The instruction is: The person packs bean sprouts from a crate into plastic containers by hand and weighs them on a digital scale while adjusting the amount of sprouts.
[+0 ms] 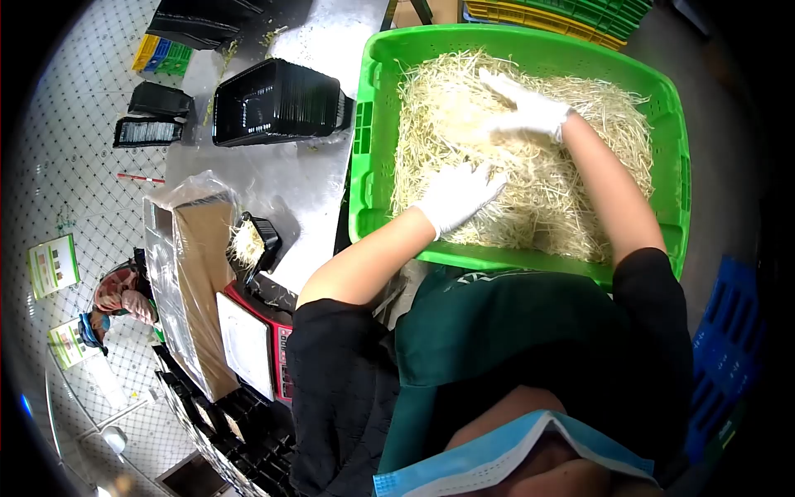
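Observation:
Pale bean sprouts (571, 199) fill a large green crate (354, 195) in front of me. My left hand (460, 197), in a white glove, lies on the sprouts near the crate's near left side, its fingers spread and the tips partly among the stems. Farther in, my right hand (534, 112), gloved too, reaches over the heap with its thumb and fingers wide apart. A blurred clump of sprouts sits between and beside those fingers, and I see no closed grip on it. Some fingertips of both hands are hidden by sprouts or blur.
On the metal table (310, 195) left of the crate stand nested black trays (277, 103). A small black tray with sprouts (251, 242) sits near a red scale (281, 352) and a plastic-wrapped cardboard box (203, 273). Another person (124, 294) is far left; a blue pallet (725, 356) lies right.

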The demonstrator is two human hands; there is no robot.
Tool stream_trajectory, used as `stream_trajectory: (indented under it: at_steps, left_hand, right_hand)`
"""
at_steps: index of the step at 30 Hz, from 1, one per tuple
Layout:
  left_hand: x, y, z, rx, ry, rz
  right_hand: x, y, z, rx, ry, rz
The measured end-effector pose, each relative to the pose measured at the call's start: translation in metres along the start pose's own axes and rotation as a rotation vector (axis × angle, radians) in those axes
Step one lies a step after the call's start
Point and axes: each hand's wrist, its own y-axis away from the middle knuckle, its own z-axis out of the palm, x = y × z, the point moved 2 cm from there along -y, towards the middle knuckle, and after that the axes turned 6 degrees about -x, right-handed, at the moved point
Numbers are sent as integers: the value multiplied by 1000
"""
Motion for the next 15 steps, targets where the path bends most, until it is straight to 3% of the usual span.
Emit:
stream_trajectory:
  at_steps: [2,3,4,6,8,10,13,15]
  left_hand:
    - [-2,4,2,24,0,-27]
    - [-1,8,0,19,0,-24]
    - [0,12,-6,122,-74,-48]
    - [-5,12,-14,228,-150,-68]
    - [-12,5,-14,186,-70,-96]
    - [-22,-4,-6,141,7,-146]
    - [-28,-26,-15,103,142,-164]
    - [-29,-49,-17,-21,214,-570]
  right_hand:
    - [29,-33,9,231,-64,18]
    - [35,-36,27,231,-69,21]
    - [38,-41,51,-43,-320,-25]
    - [23,-33,86,-220,-1015,-174]
    - [-9,11,96,-92,-776,-249]
    - [-20,31,67,-30,-85,-255]
    - [5,9,30,-75,-334,-97]
    - [21,6,13,-146,-575,92]
